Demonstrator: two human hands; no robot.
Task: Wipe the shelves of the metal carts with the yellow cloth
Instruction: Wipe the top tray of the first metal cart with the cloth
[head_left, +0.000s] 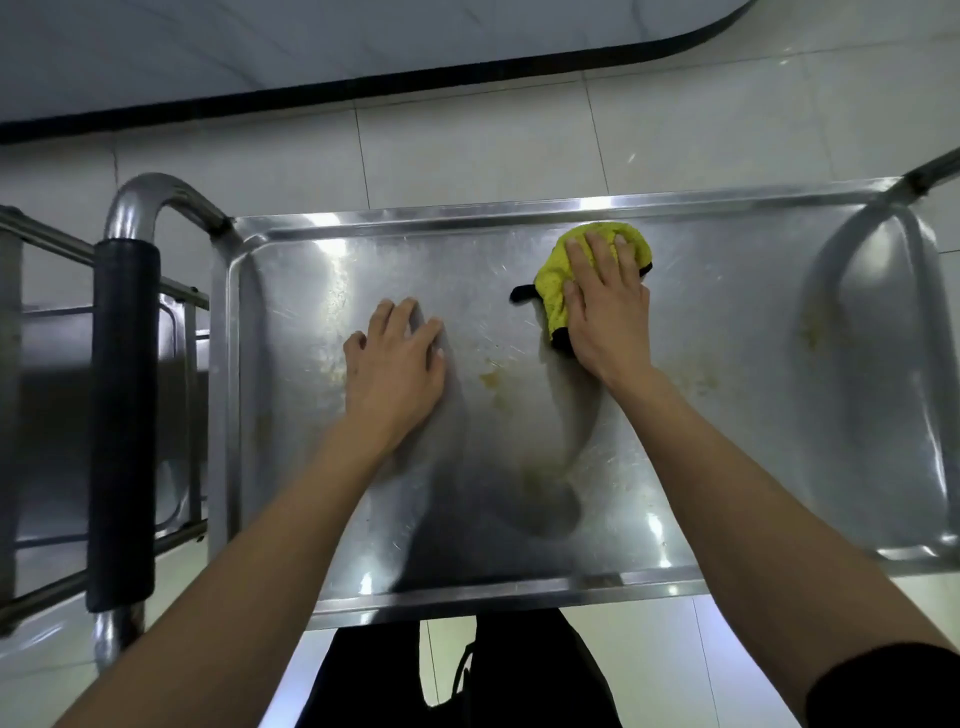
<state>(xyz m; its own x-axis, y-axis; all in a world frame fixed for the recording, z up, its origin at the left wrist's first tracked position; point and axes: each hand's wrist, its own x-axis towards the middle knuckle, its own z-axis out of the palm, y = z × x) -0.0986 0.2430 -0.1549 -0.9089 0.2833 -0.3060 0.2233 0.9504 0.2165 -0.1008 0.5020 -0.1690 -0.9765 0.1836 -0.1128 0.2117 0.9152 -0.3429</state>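
Pressing yellow cloth (597, 270), right hand (605, 317) flat

Pale tiled floor (467, 145), black baseboard (363, 88)

Shelf (727, 322) surface lies open right of the yellow cloth (558, 275); raised rim (228, 364) and padded handle (122, 415) bound the left side.

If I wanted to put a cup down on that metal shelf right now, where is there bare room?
The right end of the shelf, between the yellow cloth and the right rim, is bare. So is the left strip between the left hand and the black-padded handle. The middle is crowded: both hands, the right hand pressing the cloth.
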